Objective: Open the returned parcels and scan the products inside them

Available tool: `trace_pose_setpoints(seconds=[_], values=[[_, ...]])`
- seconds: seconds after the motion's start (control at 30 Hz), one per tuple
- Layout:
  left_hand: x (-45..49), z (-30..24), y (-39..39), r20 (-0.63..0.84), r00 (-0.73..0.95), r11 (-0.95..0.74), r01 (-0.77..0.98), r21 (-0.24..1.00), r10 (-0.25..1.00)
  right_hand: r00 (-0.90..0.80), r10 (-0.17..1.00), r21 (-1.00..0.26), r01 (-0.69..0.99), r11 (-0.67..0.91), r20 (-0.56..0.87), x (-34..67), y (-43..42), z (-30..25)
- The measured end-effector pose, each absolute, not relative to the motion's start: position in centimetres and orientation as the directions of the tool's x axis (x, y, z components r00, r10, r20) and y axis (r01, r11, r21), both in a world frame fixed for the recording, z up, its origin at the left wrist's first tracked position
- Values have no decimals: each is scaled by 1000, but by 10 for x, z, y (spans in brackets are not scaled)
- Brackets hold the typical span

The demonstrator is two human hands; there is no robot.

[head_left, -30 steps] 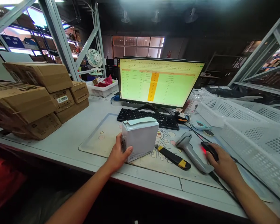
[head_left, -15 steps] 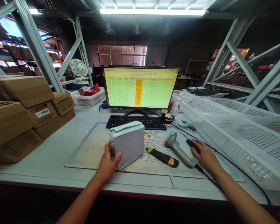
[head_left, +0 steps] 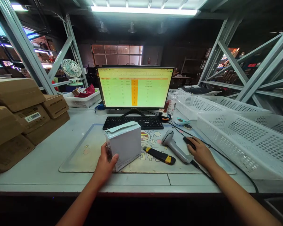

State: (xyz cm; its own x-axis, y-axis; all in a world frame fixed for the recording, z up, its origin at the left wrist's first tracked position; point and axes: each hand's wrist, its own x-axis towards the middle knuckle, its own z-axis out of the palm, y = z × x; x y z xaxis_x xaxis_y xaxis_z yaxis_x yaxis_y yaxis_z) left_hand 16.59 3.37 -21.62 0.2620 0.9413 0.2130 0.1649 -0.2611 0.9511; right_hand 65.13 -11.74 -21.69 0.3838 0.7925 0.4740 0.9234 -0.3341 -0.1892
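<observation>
My left hand (head_left: 106, 163) grips the lower left side of a white box (head_left: 126, 147), thumb on its front face. The box stands upright on the desk mat (head_left: 82, 160), its top flap slightly raised. On the right, my right hand (head_left: 201, 152) rests over a black computer mouse (head_left: 189, 143), fingers wrapped on it. Between the hands lie a black and yellow utility knife (head_left: 159, 155) and a grey barcode scanner (head_left: 176, 147) with a black cable. A keyboard (head_left: 146, 122) sits behind the box, below a monitor (head_left: 118, 91) showing a spreadsheet with an orange column.
Stacked cardboard boxes (head_left: 14, 94) fill the left side. White perforated baskets (head_left: 226, 150) line the right. Farther back are a basket (head_left: 85, 101) with red material, a bottle (head_left: 172, 103), a tape roll (head_left: 180, 121) and a fan (head_left: 71, 68). Metal shelf posts (head_left: 21, 47) flank the desk.
The whole view has shifted, so the scene sits slightly farther left. On the monitor, the spreadsheet content looks different. Both hands keep their places on the box and mouse.
</observation>
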Motion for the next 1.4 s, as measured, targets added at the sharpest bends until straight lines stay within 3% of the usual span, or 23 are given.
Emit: trace_pose_setpoints(seconds=[1.07, 1.4], values=[[165, -222, 37, 212, 273, -255, 132, 958, 938, 400, 796, -215, 917, -338, 455, 648, -118, -215], [169, -219, 35, 282, 293, -320, 91, 943, 914, 322, 830, -265, 939, -219, 456, 663, -116, -221]])
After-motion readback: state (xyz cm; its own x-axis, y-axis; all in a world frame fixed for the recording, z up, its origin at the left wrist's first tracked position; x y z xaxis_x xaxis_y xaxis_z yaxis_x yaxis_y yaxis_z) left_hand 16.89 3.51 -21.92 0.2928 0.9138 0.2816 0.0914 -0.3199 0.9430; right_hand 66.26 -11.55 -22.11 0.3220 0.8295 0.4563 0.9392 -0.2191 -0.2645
